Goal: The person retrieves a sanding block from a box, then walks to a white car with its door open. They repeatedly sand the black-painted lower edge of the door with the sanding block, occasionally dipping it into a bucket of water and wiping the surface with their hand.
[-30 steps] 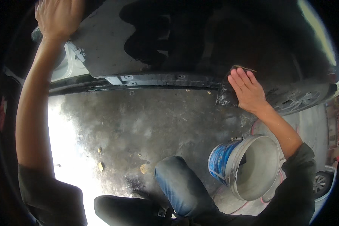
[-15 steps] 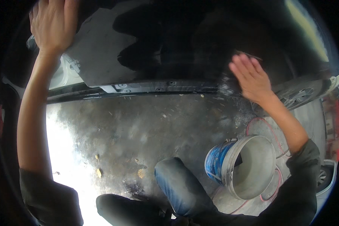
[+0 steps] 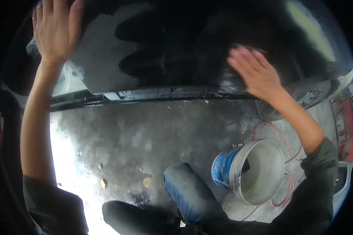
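A black car body panel [image 3: 164, 62], partly wet and glossy with a dull grey patch at left, spans the top of the view. My left hand [image 3: 55, 35] rests against its upper left part, fingers stretched and slightly apart, fingertips partly cut off by the frame. My right hand [image 3: 259, 72] lies flat against the panel's right part, fingers stretched side by side and a little blurred. Thin light streaks show just past its fingertips; whether something thin lies under the palm is hidden. Whitish wet streaks [image 3: 229, 82] mark the panel left of this hand.
A blue and grey bucket [image 3: 225, 166] stands tipped toward view at right, with a dark piece [image 3: 245, 166] inside. A red hose [image 3: 276, 129] loops on the concrete floor [image 3: 145, 129] around it. The car's wheel [image 3: 312, 98] is beyond my right forearm. My knees [image 3: 184, 184] are below.
My right hand has slid a little left and up across the panel. My left hand stays on its spot, its thumb slightly farther out. The whole view has shifted slightly.
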Demonstrator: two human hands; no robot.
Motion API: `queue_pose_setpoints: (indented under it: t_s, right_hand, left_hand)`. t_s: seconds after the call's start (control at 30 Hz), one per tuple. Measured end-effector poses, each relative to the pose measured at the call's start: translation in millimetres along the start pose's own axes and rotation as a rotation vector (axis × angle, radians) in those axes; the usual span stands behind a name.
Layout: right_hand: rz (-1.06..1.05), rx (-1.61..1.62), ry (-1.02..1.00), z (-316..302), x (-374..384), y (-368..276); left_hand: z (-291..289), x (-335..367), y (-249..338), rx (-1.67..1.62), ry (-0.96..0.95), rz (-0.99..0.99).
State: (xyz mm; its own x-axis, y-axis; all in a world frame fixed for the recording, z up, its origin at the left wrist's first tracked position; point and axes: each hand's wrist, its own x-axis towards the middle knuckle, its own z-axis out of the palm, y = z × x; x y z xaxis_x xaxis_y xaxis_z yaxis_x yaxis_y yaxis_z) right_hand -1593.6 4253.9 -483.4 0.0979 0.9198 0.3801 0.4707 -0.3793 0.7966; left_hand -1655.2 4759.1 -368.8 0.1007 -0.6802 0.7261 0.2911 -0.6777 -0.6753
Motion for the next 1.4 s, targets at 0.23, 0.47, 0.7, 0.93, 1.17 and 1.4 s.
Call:
queue_pose_setpoints:
  t_s: [0.23, 0.47, 0.7, 0.93, 1.17, 1.4]
  right_hand:
    - [0.104, 0.252, -0.032, 11, 116, -71]
    - [0.019, 0.142, 0.063, 3, 125, -48]
    - [0.203, 0.104, -0.026, -14, -13, 3]
    - [0.124, -0.311, 0.053, -27, 192, -65]
    - [0.139, -0.110, 0.027, -36, -19, 57]
    - [0.231, -0.191, 0.099, -36, 214, -56]
  left_hand:
    - [-6, 16, 17, -0.145, 0.069, -0.087]
    - [-12, 3, 6, -0.143, -0.015, -0.106]
    - [-12, 25, 22, -0.236, 0.083, -0.131]
    - [-7, 22, 25, -0.370, 0.079, -0.099]
    - [-5, -3, 8, -0.293, 0.061, -0.086]
    - [-4, -13, 17, -0.373, 0.028, -0.219]
